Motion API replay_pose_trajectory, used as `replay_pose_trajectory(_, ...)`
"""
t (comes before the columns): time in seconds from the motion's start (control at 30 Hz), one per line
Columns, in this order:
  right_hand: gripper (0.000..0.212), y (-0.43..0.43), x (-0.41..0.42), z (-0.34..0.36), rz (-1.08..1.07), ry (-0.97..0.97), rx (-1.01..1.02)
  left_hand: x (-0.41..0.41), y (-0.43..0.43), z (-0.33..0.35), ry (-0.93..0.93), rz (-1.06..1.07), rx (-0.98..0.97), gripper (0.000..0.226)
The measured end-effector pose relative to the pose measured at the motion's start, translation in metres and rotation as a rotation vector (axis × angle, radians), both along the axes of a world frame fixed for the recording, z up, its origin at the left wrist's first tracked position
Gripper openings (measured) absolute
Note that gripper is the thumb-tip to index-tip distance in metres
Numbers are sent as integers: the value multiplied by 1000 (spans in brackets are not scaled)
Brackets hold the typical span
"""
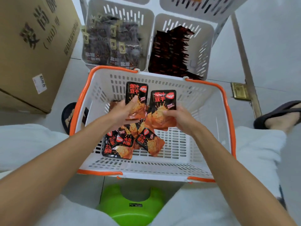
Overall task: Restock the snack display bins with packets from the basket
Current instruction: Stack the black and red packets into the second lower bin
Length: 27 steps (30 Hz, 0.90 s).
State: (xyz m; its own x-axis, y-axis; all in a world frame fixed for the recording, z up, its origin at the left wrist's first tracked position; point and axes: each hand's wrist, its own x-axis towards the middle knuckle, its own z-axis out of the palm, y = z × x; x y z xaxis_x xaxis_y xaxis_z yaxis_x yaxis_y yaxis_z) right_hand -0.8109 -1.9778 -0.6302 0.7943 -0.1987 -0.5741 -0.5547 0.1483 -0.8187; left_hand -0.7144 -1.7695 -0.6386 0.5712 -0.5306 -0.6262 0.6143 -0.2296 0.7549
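A white basket with an orange rim [227, 115] sits on the floor between my knees. Several black-and-orange snack packets [128, 142] lie loose on its bottom. My left hand [121, 110] grips an upright packet [136, 92] above the pile, thumb across its front. My right hand [180, 118] holds a small stack of the same packets [162, 103] by their lower right corner. Beyond the basket stand two white display bins: the left bin [147, 18] holds dark packets with yellow labels, the right bin [207, 51] holds a slanted row of dark red packets.
A large cardboard box [32, 46] stands at the left. A green stool [130, 207] shows under me. My sandalled feet [276, 115] flank the basket. More white bins [203, 5] sit behind, and a metal door rail [244, 66] runs at the right.
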Motion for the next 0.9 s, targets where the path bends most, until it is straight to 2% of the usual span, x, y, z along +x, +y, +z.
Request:
replay_pose_trajectory(0.03,22,5,9,5,-47,-14,59,-5,-9,6,18,-44,-21,97)
replay_pose_trajectory(0.07,26,11,16,12,-77,-35,101,-9,-18,10,14,-88,-30,90)
replay_pose_trajectory(0.13,36,24,27,16,-100,-77,136,-15,-33,17,23,-115,-48,59)
replay_pose_trajectory(0.2,47,29,32,21,-141,-118,159,-12,-37,23,36,-81,-88,43)
replay_pose_trajectory(0.23,59,27,33,25,-142,-156,123,-8,-35,24,1,-84,-89,36)
replay_pose_trajectory(0.3,89,13,36,35,-19,-246,-112,0,-30,25,-128,-168,-62,27)
replay_pose_trajectory(0.37,99,-1,39,51,196,-279,-349,4,-29,30,-283,-317,-21,37)
replay_pose_trajectory(0.43,91,-11,43,63,264,-288,-476,13,-35,36,-476,-474,78,55)
replay_pose_trajectory(0.5,84,-20,50,72,239,-298,-549,28,-45,37,-575,-559,195,52)
replay_pose_trajectory(0.67,63,-51,65,91,410,-228,-775,57,-69,49,-425,-673,202,20)
replay_pose_trajectory(0.77,80,-65,68,96,532,-150,-615,66,-91,64,-641,-830,178,14)
replay_pose_trajectory(0.8,80,-69,68,96,544,-136,-538,68,-101,64,-706,-845,161,16)
replay_pose_trajectory(0.87,57,-82,66,95,507,-135,-473,71,-122,64,-787,-775,161,32)
replay_pose_trajectory(0.9,46,-92,64,95,455,-150,-503,74,-131,62,-806,-692,160,45)
